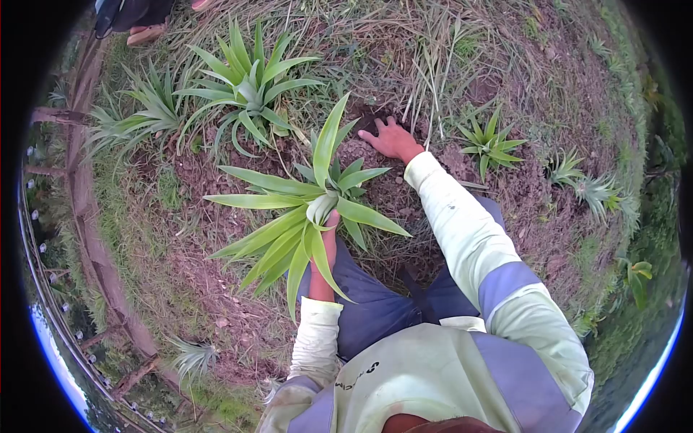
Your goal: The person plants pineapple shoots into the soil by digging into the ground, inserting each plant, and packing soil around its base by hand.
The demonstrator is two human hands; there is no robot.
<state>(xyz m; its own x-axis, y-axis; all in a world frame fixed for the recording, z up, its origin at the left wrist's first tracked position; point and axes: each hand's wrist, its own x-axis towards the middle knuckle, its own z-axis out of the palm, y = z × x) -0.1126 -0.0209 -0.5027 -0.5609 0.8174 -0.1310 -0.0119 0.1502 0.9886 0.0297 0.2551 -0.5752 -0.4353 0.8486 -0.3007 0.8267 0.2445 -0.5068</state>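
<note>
My left hand (331, 222) is wrapped round the base of a pineapple plant (320, 208), whose long green leaves fan out and hide most of my fingers. The plant is tilted towards the camera, in front of my knees. Darker leaves (352, 178) show just behind it; whether they belong to a second plant I cannot tell. My right hand (393, 140) reaches forward and rests on dark loose soil (369, 124), its fingers spread and nothing visible in them.
Larger pineapple plants (249, 94) stand at the upper left, and a smaller one (492, 144) grows to the right. Dry grass (433, 65) covers the ground ahead. A person's foot (146, 34) shows at the top left. Wooden posts (135, 375) line the left side.
</note>
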